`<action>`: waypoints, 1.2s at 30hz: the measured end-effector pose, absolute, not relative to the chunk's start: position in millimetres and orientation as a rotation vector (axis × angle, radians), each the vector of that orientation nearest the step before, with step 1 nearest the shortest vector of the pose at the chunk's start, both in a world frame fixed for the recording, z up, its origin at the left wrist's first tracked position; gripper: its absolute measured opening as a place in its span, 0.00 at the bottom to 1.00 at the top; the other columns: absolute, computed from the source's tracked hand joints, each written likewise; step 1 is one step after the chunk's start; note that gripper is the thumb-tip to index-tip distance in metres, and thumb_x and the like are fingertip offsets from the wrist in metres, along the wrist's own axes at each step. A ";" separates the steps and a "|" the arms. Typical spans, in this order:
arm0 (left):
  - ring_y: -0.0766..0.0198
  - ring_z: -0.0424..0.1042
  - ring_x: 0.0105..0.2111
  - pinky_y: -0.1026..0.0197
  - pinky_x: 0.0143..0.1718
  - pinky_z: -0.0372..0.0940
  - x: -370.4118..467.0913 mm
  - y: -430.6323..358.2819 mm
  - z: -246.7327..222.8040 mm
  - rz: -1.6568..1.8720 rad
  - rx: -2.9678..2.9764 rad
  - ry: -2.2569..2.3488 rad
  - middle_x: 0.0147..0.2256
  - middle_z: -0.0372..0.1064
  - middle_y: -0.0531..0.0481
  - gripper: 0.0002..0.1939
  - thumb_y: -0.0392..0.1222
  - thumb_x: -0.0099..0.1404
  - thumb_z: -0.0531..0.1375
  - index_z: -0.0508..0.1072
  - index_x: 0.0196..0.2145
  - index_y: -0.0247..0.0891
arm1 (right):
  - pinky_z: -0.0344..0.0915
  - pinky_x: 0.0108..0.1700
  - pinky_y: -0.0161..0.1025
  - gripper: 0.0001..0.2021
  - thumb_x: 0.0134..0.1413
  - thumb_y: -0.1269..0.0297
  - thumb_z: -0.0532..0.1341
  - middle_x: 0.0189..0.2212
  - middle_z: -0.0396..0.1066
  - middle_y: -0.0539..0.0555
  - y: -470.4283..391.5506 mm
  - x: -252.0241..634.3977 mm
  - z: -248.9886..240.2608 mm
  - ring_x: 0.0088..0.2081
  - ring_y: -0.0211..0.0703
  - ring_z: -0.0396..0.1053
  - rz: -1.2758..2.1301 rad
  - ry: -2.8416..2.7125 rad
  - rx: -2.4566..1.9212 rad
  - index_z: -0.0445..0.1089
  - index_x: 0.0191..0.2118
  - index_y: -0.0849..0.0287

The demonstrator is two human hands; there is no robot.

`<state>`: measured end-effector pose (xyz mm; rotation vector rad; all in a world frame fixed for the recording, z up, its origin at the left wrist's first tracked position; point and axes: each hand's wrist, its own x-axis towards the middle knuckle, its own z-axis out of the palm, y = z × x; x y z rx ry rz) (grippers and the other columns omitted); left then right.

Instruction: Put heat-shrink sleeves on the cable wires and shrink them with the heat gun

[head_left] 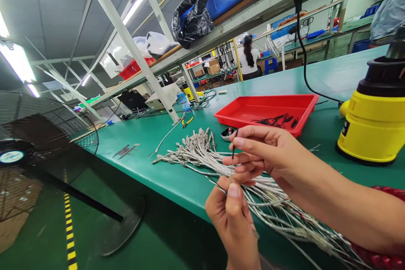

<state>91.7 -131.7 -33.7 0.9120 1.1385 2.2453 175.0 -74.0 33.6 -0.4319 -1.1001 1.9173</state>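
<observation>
My left hand [233, 213] is closed, pinching a thin wire between thumb and index finger. Just above it, my right hand [268, 152] pinches a short black tube [234, 145], which stands nearly upright in line with the wire. Whether the wire has entered the tube I cannot tell. Behind and below both hands lies a bundle of whitish cables [218, 158] with plug ends toward the left. More black tube pieces [278, 120] lie in a red tray [265, 100] beyond my right hand.
A yellow and black device [373, 122] stands on the green table [152, 135] at right, a black cord hanging beside it. Yellow-handled pliers [187, 122] lie behind the cables. A standing fan [31, 152] is at left. Overhead runs a shelf; a person [249, 59] sits farther back.
</observation>
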 end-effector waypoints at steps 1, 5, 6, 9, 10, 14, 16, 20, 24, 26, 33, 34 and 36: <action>0.73 0.49 0.11 0.65 0.26 0.67 91.4 -131.1 -33.7 2.262 0.935 1.129 0.10 0.52 0.61 0.19 0.42 0.61 0.60 0.65 0.14 0.40 | 0.71 0.25 0.29 0.15 0.40 0.56 0.76 0.26 0.77 0.51 -74.2 174.9 33.6 0.30 0.41 0.78 1.926 -1.096 -0.431 0.75 0.31 0.56; 0.74 0.45 0.10 0.69 0.15 0.57 90.8 -128.3 -33.9 2.321 1.006 1.098 0.10 0.48 0.61 0.19 0.43 0.62 0.60 0.64 0.15 0.39 | 0.72 0.27 0.28 0.17 0.38 0.57 0.77 0.24 0.75 0.49 -74.8 174.6 34.2 0.30 0.39 0.77 1.964 -1.074 -0.423 0.74 0.32 0.58; 0.74 0.45 0.10 0.70 0.12 0.51 90.9 -127.6 -33.8 2.321 1.006 1.097 0.10 0.48 0.61 0.19 0.43 0.62 0.60 0.64 0.15 0.39 | 0.72 0.27 0.28 0.17 0.37 0.57 0.77 0.23 0.75 0.49 -74.6 174.4 34.4 0.30 0.38 0.77 1.968 -1.068 -0.423 0.74 0.32 0.58; 0.74 0.46 0.10 0.70 0.09 0.41 90.9 -126.3 -33.6 2.316 0.986 1.094 0.11 0.47 0.61 0.19 0.43 0.61 0.60 0.63 0.15 0.38 | 0.71 0.26 0.28 0.18 0.35 0.57 0.78 0.23 0.74 0.48 -72.9 173.4 34.7 0.30 0.39 0.77 1.956 -1.058 -0.438 0.74 0.31 0.58; 0.75 0.46 0.10 0.70 0.08 0.40 90.7 -126.1 -33.7 2.319 0.975 1.096 0.11 0.48 0.61 0.19 0.43 0.60 0.61 0.62 0.15 0.38 | 0.70 0.26 0.27 0.18 0.35 0.58 0.78 0.23 0.74 0.48 -72.0 172.9 34.6 0.30 0.39 0.77 1.951 -1.063 -0.444 0.73 0.30 0.58; 0.75 0.45 0.10 0.70 0.09 0.41 88.8 -125.6 -34.2 2.316 0.916 1.131 0.12 0.51 0.60 0.20 0.44 0.59 0.62 0.61 0.15 0.38 | 0.68 0.27 0.27 0.15 0.35 0.61 0.77 0.25 0.75 0.49 -68.0 171.5 32.6 0.29 0.36 0.75 1.934 -1.152 -0.450 0.74 0.29 0.59; 0.74 0.46 0.11 0.70 0.11 0.44 87.0 -124.8 -33.4 2.280 0.885 1.120 0.12 0.49 0.60 0.21 0.46 0.59 0.62 0.60 0.14 0.38 | 0.67 0.26 0.28 0.14 0.35 0.62 0.77 0.26 0.76 0.50 -66.2 170.7 30.3 0.28 0.35 0.74 1.895 -1.264 -0.473 0.74 0.28 0.60; 0.71 0.49 0.16 0.68 0.17 0.50 81.4 -122.3 -29.3 2.158 0.861 0.999 0.12 0.46 0.57 0.30 0.63 0.57 0.61 0.59 0.14 0.38 | 0.69 0.29 0.33 0.11 0.39 0.64 0.73 0.23 0.74 0.51 -61.9 169.1 24.5 0.26 0.38 0.73 1.818 -1.537 -0.492 0.73 0.28 0.62; 0.70 0.48 0.17 0.68 0.18 0.48 75.6 -121.6 -29.9 1.957 0.862 1.038 0.13 0.47 0.57 0.38 0.78 0.55 0.53 0.64 0.18 0.36 | 0.71 0.33 0.36 0.06 0.42 0.66 0.70 0.25 0.74 0.51 -55.6 171.3 21.0 0.27 0.39 0.73 1.647 -1.698 -0.558 0.73 0.26 0.61; 0.70 0.48 0.17 0.67 0.19 0.47 74.4 -122.0 -31.8 1.889 0.862 1.031 0.13 0.44 0.57 0.39 0.80 0.54 0.51 0.64 0.18 0.37 | 0.70 0.34 0.36 0.06 0.42 0.65 0.70 0.24 0.74 0.51 -52.5 174.3 20.9 0.28 0.39 0.73 1.594 -1.756 -0.578 0.73 0.24 0.61; 0.71 0.41 0.16 0.64 0.20 0.41 75.5 -122.0 -32.4 1.727 0.893 0.879 0.12 0.39 0.60 0.39 0.80 0.54 0.49 0.59 0.16 0.38 | 0.70 0.36 0.35 0.09 0.42 0.61 0.72 0.26 0.75 0.52 -43.3 182.2 20.9 0.32 0.40 0.74 1.605 -1.892 -0.552 0.76 0.25 0.61; 0.71 0.41 0.16 0.64 0.20 0.41 75.5 -121.7 -32.2 1.704 0.897 0.860 0.12 0.38 0.60 0.38 0.80 0.54 0.49 0.58 0.16 0.38 | 0.70 0.35 0.34 0.09 0.42 0.61 0.72 0.25 0.75 0.52 -42.2 182.2 20.2 0.31 0.40 0.74 1.621 -1.899 -0.545 0.76 0.25 0.61; 0.71 0.41 0.16 0.64 0.21 0.39 75.5 -121.1 -32.5 1.668 0.904 0.842 0.12 0.38 0.60 0.39 0.81 0.54 0.49 0.57 0.15 0.39 | 0.70 0.33 0.33 0.09 0.42 0.61 0.73 0.25 0.75 0.51 -40.4 182.0 18.8 0.29 0.38 0.73 1.634 -1.918 -0.523 0.77 0.26 0.61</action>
